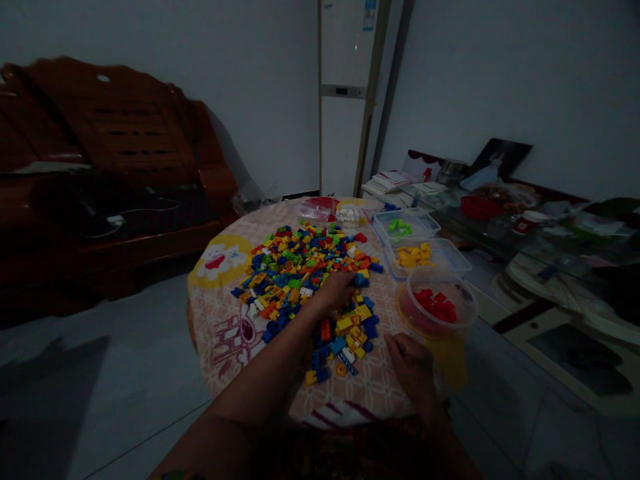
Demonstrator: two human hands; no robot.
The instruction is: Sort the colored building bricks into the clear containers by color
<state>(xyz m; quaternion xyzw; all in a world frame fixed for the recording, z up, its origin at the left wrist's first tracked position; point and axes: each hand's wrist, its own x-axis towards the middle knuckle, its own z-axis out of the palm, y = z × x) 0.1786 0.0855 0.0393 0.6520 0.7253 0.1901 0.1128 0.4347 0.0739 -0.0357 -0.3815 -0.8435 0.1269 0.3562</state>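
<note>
Left hand: the left hand [338,291] is low over the right side of the brick pile [293,257], fingers bent downward; how far they are closed, and whether they grip a brick, I cannot tell.
Nearest to the left fingertips: a blue brick [361,280], just beside them or touching, with yellow behind it.
Right hand: the right hand [411,363] is low at the near right of the counter [307,408], fingers curled loosely inward; its palm is hidden, so I cannot tell whether anything is inside.
Brick pile: mixed colours, spread beneath, beyond and to the left of the left hand.
Nearer bricks: a looser cluster, with yellow bricks [354,329] and blue ones, between the two hands.
Red bricks: red bricks [436,305] sit in a round clear tub [468,312], just beyond the right hand.
Yellow portion: a clear box [454,259] beyond that tub, holding yellow pieces [414,255].
Green portion: another clear box [431,225], farther from the hands, holding green pieces [400,228].
White portion: white pieces [349,213] at the far edge, beyond the left hand.
</note>
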